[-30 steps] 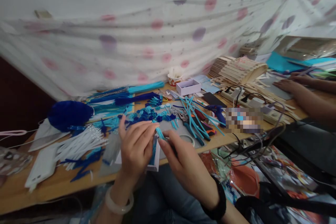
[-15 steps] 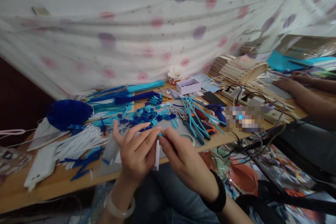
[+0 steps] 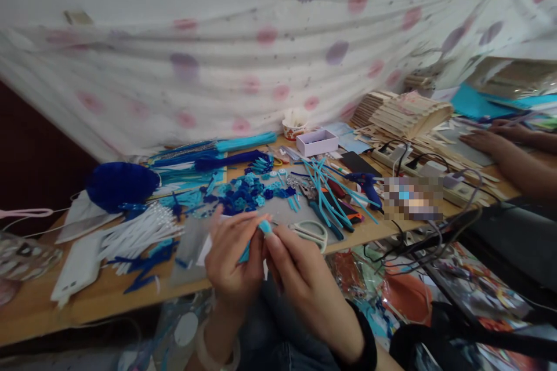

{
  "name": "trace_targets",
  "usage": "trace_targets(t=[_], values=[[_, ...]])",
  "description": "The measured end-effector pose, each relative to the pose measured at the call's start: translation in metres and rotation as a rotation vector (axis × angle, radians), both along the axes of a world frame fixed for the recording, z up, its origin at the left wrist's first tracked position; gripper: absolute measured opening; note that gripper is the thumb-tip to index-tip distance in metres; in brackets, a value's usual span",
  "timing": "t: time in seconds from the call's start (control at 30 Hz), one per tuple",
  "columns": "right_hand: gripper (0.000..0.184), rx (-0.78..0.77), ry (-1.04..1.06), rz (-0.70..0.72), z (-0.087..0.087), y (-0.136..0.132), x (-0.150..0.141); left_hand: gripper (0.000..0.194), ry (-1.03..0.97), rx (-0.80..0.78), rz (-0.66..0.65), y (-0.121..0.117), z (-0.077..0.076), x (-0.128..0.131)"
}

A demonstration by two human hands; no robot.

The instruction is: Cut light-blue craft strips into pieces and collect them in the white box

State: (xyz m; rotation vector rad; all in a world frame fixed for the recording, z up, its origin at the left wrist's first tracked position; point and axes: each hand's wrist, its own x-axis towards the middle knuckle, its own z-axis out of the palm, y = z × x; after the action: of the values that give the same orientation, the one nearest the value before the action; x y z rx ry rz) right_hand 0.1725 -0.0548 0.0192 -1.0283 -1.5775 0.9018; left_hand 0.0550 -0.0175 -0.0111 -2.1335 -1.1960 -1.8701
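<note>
Well, in the head view a small light-blue, fuzzy-looking soft piece (image 3: 264, 226) sits at the meeting fingertips of both hands, above the front edge of the wooden table (image 3: 343, 243). The right hand (image 3: 304, 272) pinches it narrowly between thumb and forefinger; the left hand (image 3: 235, 258) closes on its other side, though its fingers hide how much they hold.

With so little of it exposed, I judge that uneven pressure or a pull from either side could bend it out of shape or make it slip. If dropped, it might land in the lap or in the partly hidden white box (image 3: 203, 252) below, or be lost among the blue and turquoise fuzzy flowers (image 3: 239, 200) ahead, so close in colour.

The pale-handled scissors (image 3: 324, 236) lie just beside the right hand, near that edge; an outward sweep could knock them down. Farther right, the blue glue gun (image 3: 369, 188) could burn a reaching hand if hot, which I cannot tell.
</note>
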Motion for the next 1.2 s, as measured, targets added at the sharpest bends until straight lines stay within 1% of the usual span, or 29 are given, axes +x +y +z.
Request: trace_targets(t=[0.07, 0.1, 0.17, 0.2, 0.27, 0.33, 0.4, 0.6, 0.7, 0.8, 0.83, 0.9, 0.97, 1.1, 1.2], values=[[0.03, -0.038, 0.065, 0.007, -0.004, 0.0, 0.001, 0.014, -0.179, -0.241, -0.083, -0.005, 0.004, 0.004], [0.028, -0.048, 0.089, 0.001, -0.007, -0.001, 0.0, 0.015, -0.276, -0.361, -0.125, -0.007, 0.006, 0.005], [0.025, -0.052, 0.114, 0.003, -0.011, -0.002, -0.002, 0.022, -0.435, -0.561, -0.219, -0.009, 0.01, 0.008], [0.024, -0.054, 0.116, 0.009, -0.012, -0.002, -0.003, 0.025, -0.486, -0.62, -0.27, -0.009, 0.012, 0.009], [0.025, -0.069, 0.11, 0.018, -0.015, -0.003, -0.006, 0.03, -0.531, -0.683, -0.37, -0.009, 0.014, 0.01], [0.028, -0.083, 0.095, 0.012, -0.017, -0.004, -0.007, 0.032, -0.537, -0.722, -0.445, -0.007, 0.015, 0.009], [0.028, -0.091, 0.081, -0.001, -0.02, -0.003, -0.008, 0.032, -0.539, -0.748, -0.487, -0.007, 0.015, 0.008], [0.023, -0.024, 0.015, -0.046, -0.026, 0.001, -0.003, 0.025, -0.498, -0.82, -0.621, -0.007, 0.017, -0.001], [0.023, -0.009, -0.006, -0.068, -0.025, 0.001, -0.001, 0.027, -0.454, -0.805, -0.664, -0.01, 0.016, -0.006], [0.021, 0.015, -0.079, -0.076, -0.023, 0.0, 0.001, 0.031, -0.44, -0.761, -0.721, -0.013, 0.014, -0.008], [0.021, 0.019, -0.115, -0.082, -0.022, -0.001, 0.001, 0.031, -0.446, -0.746, -0.716, -0.014, 0.014, -0.008], [0.023, 0.026, -0.181, -0.113, -0.021, -0.002, 0.001, 0.027, -0.465, -0.731, -0.665, -0.015, 0.014, -0.006], [0.025, 0.047, -0.226, -0.146, -0.021, -0.002, 0.002, 0.021, -0.505, -0.744, -0.632, -0.014, 0.012, -0.004], [0.025, 0.111, -0.207, -0.165, -0.023, 0.002, 0.005, 0.023, -0.642, -0.852, -0.656, -0.01, 0.009, -0.002], [0.026, 0.102, -0.19, -0.148, -0.024, 0.005, 0.008, 0.028, -0.762, -0.915, -0.613, -0.008, 0.01, -0.002]])
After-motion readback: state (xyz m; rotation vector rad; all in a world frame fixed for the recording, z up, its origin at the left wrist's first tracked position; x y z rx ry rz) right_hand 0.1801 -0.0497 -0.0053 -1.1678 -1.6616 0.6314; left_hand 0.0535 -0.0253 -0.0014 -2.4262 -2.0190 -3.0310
